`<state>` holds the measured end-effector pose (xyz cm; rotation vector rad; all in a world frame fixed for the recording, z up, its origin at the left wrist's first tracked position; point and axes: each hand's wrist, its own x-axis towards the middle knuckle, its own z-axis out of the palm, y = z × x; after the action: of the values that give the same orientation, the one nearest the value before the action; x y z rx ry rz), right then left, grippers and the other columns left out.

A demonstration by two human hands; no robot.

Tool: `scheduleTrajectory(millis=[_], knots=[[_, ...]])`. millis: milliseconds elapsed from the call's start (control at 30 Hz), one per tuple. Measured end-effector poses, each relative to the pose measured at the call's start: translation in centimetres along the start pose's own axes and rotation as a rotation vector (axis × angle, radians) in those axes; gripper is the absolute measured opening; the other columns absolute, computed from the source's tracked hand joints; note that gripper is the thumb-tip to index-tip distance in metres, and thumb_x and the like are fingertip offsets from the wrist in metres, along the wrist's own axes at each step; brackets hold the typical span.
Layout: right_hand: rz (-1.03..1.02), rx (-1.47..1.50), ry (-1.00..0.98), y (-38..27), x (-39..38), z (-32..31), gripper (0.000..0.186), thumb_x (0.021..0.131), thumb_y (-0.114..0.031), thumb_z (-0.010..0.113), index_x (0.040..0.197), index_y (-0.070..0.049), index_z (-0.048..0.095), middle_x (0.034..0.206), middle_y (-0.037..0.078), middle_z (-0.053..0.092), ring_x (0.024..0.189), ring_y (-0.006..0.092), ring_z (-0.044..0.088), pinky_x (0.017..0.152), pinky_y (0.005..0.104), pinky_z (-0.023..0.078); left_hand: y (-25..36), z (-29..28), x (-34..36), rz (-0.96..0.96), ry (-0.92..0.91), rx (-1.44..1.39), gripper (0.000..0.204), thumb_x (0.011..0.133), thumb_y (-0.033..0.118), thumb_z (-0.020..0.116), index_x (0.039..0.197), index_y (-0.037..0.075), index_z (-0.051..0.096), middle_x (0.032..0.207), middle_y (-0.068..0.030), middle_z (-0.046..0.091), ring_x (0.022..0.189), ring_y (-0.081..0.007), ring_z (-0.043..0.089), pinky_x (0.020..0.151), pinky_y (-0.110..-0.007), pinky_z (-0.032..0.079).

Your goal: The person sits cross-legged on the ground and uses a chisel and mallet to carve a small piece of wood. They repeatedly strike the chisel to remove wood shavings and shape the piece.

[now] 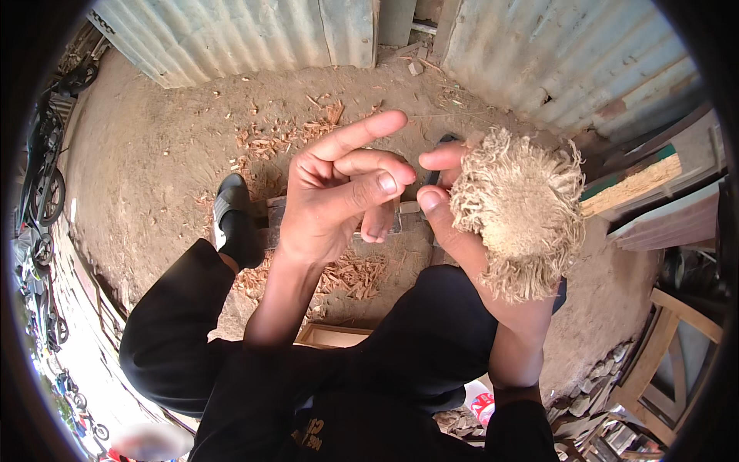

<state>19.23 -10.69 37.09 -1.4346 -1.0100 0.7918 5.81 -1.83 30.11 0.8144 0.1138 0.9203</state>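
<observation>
My left hand [335, 185] is raised in the middle. Its index finger points out to the right, and its thumb presses against the middle finger; anything pinched there is too small to make out. Close to its right, my right hand [454, 223] carries a round, shaggy bundle of frayed beige fibres [527, 208], like a mop head or fibre brush. The bundle covers the palm and most of the fingers. Only the thumb and a forefinger tip stick out on its left side, slightly apart and pointing toward my left hand. The two hands do not touch.
Reddish wood shavings [354, 277] litter the dirt ground. A low wooden piece [273, 215] lies behind my hands, near my sandalled foot [233, 204]. Corrugated metal sheets [246, 35] stand at the back. Wooden frames [658, 362] lean at right; motorbikes [50, 192] are parked far left.
</observation>
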Motion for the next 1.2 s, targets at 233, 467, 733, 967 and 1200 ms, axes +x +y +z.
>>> scheduleTrajectory(millis=[233, 467, 733, 967, 1200], knots=[[-0.041, 0.019, -0.018, 0.0, -0.5, 0.3, 0.018, 0.078, -0.001, 0.066, 0.095, -0.003, 0.059, 0.081, -0.001, 0.056, 0.071, 0.0057, 0.051, 0.064, 0.0194, 0.041, 1.2, 2.0, -0.6, 0.080, 0.050, 0.108, 0.042, 0.079, -0.008, 0.060, 0.121, -0.006, 0.050, 0.087, -0.0145, 0.068, 0.048, -0.0106, 0.057, 0.042, -0.022, 0.046], [-0.128, -0.033, -0.068, 0.0, -0.7, 0.2, 0.021, 0.076, 0.002, 0.067, 0.095, -0.003, 0.060, 0.085, 0.001, 0.059, 0.075, 0.0067, 0.054, 0.066, 0.0200, 0.043, 1.4, 2.3, -0.7, 0.082, 0.073, 0.150, 0.042, 0.078, -0.009, 0.060, 0.119, -0.006, 0.051, 0.087, -0.0147, 0.068, 0.052, -0.0108, 0.060, 0.043, -0.020, 0.048], [-0.039, -0.131, -0.179, 0.4, -0.8, -1.2, 0.038, 0.067, -0.005, 0.075, 0.102, -0.001, 0.059, 0.093, 0.006, 0.066, 0.085, 0.0141, 0.062, 0.074, 0.0280, 0.050, 1.8, 2.1, -0.7, 0.052, 0.028, 0.241, 0.041, 0.077, -0.009, 0.062, 0.118, -0.006, 0.053, 0.088, -0.0161, 0.068, 0.053, -0.0105, 0.060, 0.045, -0.020, 0.049], [0.000, -0.102, -0.101, 0.2, -0.5, -0.6, 0.017, 0.077, 0.000, 0.061, 0.093, -0.002, 0.053, 0.073, 0.002, 0.051, 0.063, 0.0094, 0.047, 0.059, 0.0244, 0.039, 2.1, 2.0, -0.6, -0.051, 0.029, 0.264, 0.043, 0.077, -0.008, 0.063, 0.118, -0.006, 0.053, 0.088, -0.0158, 0.068, 0.051, -0.0107, 0.059, 0.046, -0.020, 0.048], [0.095, 0.019, -0.031, -1.0, 0.5, -0.8, 0.011, 0.085, -0.006, 0.053, 0.092, 0.001, 0.049, 0.063, 0.002, 0.042, 0.052, 0.0108, 0.040, 0.053, 0.0268, 0.034, 1.8, 1.7, -0.4, -0.074, 0.023, 0.058, 0.049, 0.077, -0.011, 0.055, 0.125, -0.009, 0.043, 0.087, -0.0113, 0.065, 0.046, -0.0106, 0.055, 0.040, -0.023, 0.046]])
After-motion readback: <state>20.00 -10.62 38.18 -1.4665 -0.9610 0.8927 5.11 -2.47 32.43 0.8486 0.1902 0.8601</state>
